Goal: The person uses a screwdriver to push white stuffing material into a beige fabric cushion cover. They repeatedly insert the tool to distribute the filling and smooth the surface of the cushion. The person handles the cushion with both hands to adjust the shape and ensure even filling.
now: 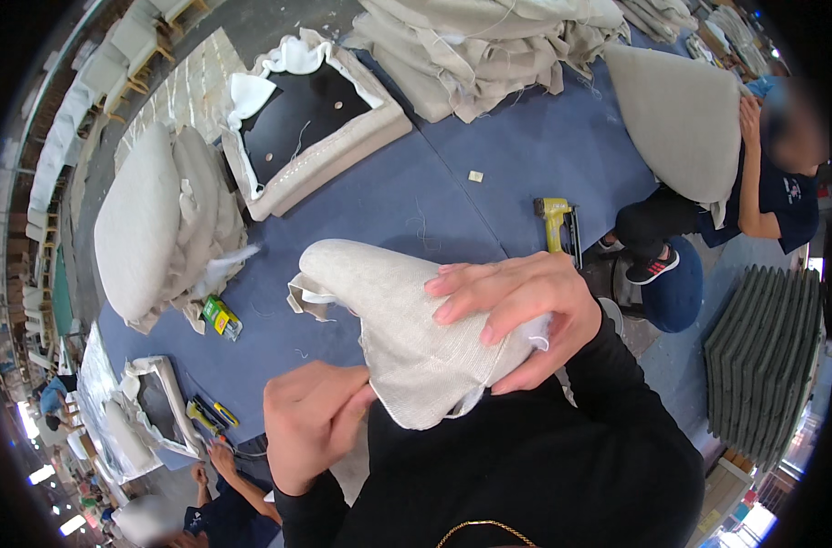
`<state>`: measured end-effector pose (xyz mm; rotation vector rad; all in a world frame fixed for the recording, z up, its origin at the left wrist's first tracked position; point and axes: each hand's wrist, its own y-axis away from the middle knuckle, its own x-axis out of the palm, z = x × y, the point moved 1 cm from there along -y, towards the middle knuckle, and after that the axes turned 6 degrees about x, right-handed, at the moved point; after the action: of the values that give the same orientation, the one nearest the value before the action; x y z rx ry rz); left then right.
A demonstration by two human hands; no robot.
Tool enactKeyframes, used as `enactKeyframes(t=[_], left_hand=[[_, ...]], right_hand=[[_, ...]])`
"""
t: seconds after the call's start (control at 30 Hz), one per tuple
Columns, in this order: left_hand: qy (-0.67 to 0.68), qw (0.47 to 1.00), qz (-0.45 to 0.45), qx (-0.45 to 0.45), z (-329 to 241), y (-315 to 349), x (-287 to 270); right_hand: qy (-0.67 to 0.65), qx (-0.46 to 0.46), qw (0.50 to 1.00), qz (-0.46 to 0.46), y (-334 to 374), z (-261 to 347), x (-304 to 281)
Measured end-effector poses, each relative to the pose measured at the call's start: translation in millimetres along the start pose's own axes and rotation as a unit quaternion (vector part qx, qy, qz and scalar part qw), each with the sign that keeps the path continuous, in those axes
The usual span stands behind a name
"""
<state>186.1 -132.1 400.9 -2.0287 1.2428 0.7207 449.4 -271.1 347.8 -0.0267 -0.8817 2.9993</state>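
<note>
A beige fabric-covered cushion piece (407, 310) is held up in front of my chest, above the near side of the blue table. White padding pokes out beside my right palm, and a loose fabric flap hangs at the piece's far left corner. My right hand (535, 315) wraps over its right side, fingers spread across the fabric and thumb beneath. At the near left edge, my left hand (315, 416) is closed in a pinch on the cloth's seam. The underside of the piece is hidden from view.
On the blue table (471, 215) lie a yellow staple gun (555, 224), a green-and-yellow box (221, 318), an upturned padded frame (343, 164), stacked covered cushions (137, 228) and heaped beige covers (489, 46). A co-worker at right handles a large beige panel (676, 123); another works lower left.
</note>
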Motion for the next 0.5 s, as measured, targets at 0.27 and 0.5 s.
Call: enactKeyframes(t=[0.27,0.5], left_hand=[[0.031,0.998,0.014,-0.048,-1,10,-3],[0.011,0.999,0.025,-0.027,-5,0,-8]], right_hand=[[-0.034,-0.033,0.998,0.046,3,-12,-4],[-0.04,-0.034,0.997,0.048,2,-15,2]])
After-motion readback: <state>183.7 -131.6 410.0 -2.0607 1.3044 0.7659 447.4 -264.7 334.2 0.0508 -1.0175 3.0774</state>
